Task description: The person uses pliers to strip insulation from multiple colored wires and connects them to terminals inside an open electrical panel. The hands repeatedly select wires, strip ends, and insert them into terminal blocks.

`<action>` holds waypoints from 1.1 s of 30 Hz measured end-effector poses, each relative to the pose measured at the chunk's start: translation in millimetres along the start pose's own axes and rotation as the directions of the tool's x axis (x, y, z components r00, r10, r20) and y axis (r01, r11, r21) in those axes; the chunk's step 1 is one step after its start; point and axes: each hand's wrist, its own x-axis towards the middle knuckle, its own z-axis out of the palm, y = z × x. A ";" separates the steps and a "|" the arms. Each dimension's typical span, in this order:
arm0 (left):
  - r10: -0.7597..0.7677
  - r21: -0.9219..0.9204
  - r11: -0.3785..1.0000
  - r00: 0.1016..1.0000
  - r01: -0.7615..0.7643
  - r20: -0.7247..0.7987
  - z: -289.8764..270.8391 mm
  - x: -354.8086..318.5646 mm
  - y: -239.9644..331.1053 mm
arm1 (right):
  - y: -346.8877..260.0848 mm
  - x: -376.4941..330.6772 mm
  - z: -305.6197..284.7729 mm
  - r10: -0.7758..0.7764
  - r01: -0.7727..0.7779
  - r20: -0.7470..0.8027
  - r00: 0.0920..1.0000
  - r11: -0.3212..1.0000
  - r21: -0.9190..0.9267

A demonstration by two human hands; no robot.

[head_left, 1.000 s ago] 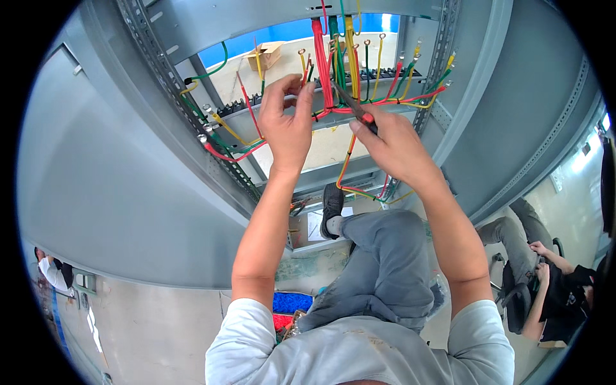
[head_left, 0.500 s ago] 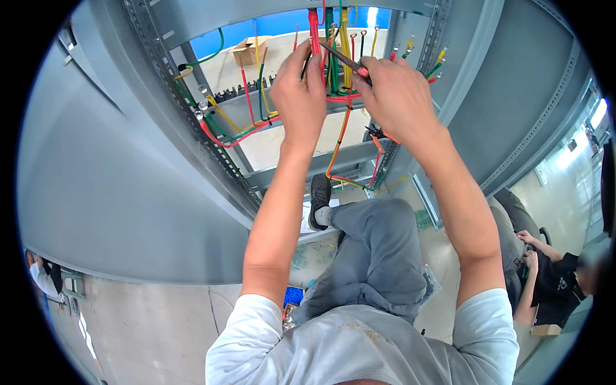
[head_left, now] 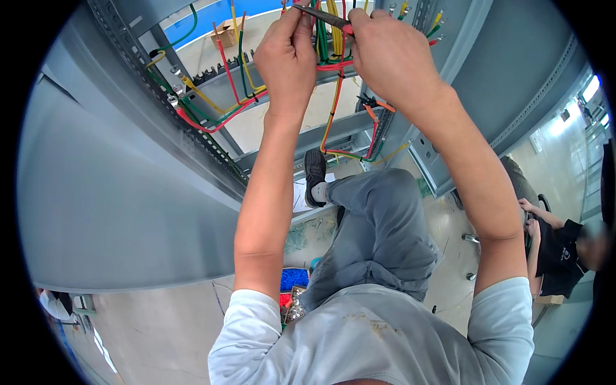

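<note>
My right hand (head_left: 398, 58) grips a pair of needle-nose pliers (head_left: 326, 17) with dark jaws and a bit of red handle showing. Its jaws point left, their tip at the fingertips of my left hand (head_left: 287, 58). Those fingers are pinched together near the top edge; what lies between them is hidden. Just right of the left hand, bundled green wires (head_left: 326, 42) and yellow wires (head_left: 334, 29) run upward. Red wires (head_left: 333, 66) cross below them. Black ties bind the yellow, green and red wires (head_left: 332, 115) lower down.
A grey metal cabinet frame (head_left: 308, 138) surrounds the wiring. Lugged wire ends (head_left: 176, 102) stick out at left. An orange-handled tool (head_left: 375, 102) hangs below my right hand. Small-parts boxes (head_left: 295, 278) stand beside my leg. Another person (head_left: 555, 250) sits at right.
The view has shifted, so the cabinet and wires sit higher in it. Both hands are higher in the picture, and the pliers' tip is now at the left fingertips.
</note>
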 end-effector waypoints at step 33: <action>-0.024 -0.559 0.828 1.000 0.031 0.019 -21.2 -8.8 -40.6 | -93.4 -26.4 65.7 -0.557 -0.548 -0.016 0.831 -0.812 -0.198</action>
